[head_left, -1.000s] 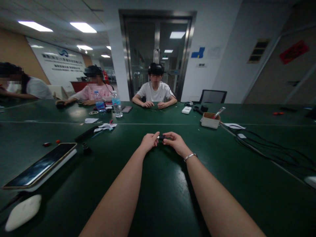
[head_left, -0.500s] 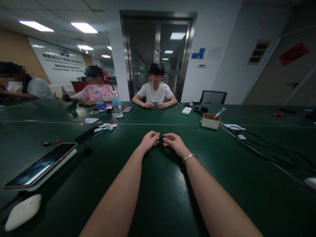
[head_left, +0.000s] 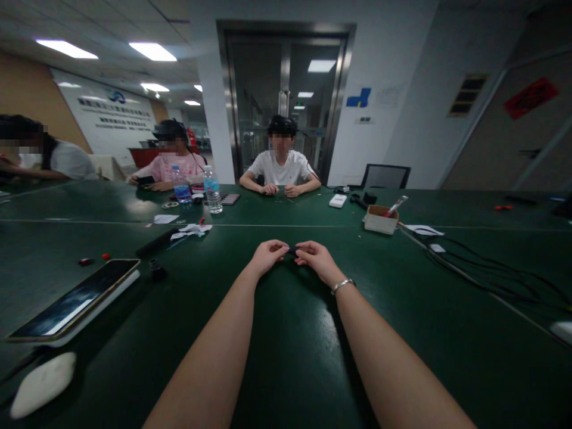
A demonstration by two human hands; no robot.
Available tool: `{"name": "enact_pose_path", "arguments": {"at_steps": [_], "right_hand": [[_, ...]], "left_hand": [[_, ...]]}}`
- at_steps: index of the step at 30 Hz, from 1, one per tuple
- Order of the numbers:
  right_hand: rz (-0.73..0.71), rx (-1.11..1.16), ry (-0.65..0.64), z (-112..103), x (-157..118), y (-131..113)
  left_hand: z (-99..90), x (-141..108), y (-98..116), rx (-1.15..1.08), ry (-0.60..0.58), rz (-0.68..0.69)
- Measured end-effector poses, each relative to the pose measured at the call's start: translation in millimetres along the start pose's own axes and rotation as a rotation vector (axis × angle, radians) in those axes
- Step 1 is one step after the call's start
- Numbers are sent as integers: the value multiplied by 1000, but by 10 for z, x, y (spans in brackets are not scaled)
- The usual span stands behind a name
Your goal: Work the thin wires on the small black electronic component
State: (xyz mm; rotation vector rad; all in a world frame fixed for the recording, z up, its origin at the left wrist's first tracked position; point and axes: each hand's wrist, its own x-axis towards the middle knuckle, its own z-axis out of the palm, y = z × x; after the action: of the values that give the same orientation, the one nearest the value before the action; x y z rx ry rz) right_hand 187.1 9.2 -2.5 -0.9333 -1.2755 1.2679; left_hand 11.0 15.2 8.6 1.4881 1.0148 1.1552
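Between my two hands, just over the green table (head_left: 286, 369), is a small dark piece (head_left: 292, 251), too small to make out its kind. My left hand (head_left: 269, 256) pinches its left end with thumb and fingers. From the other side my right hand (head_left: 314, 257) grips it, a silver bangle on that wrist. My fingers cover most of the piece. A short black cylindrical part with a flared base (head_left: 157, 270) stands on the table to the left of my hands.
At left lie a phone (head_left: 78, 301) on a white box and a pale rounded object (head_left: 43, 384). Two bottles (head_left: 213, 190) stand farther back. A small box (head_left: 381, 219) and black cables (head_left: 487, 256) are at right. A person (head_left: 280, 158) sits opposite.
My left hand has shifted very slightly, its fingers now more drawn together at the piece. My right hand stays put. The co-worker in pink has moved their hands and holds up something dark.
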Motion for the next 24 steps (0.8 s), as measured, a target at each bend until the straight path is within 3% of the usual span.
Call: {"name": "enact_pose_path", "arguments": {"at_steps": [5, 11, 17, 24], "right_hand": [[-5, 5, -11, 3, -10, -11], [-6, -17, -13, 1, -7, -8], [26, 16, 15, 6, 7, -11], [45, 20, 28, 18, -1, -32]], "left_hand": [[23, -5, -6, 2, 31, 63], [37, 12, 19, -5, 53, -53], [8, 1, 59, -140, -13, -138], [-12, -5, 16, -113, -7, -30]]}}
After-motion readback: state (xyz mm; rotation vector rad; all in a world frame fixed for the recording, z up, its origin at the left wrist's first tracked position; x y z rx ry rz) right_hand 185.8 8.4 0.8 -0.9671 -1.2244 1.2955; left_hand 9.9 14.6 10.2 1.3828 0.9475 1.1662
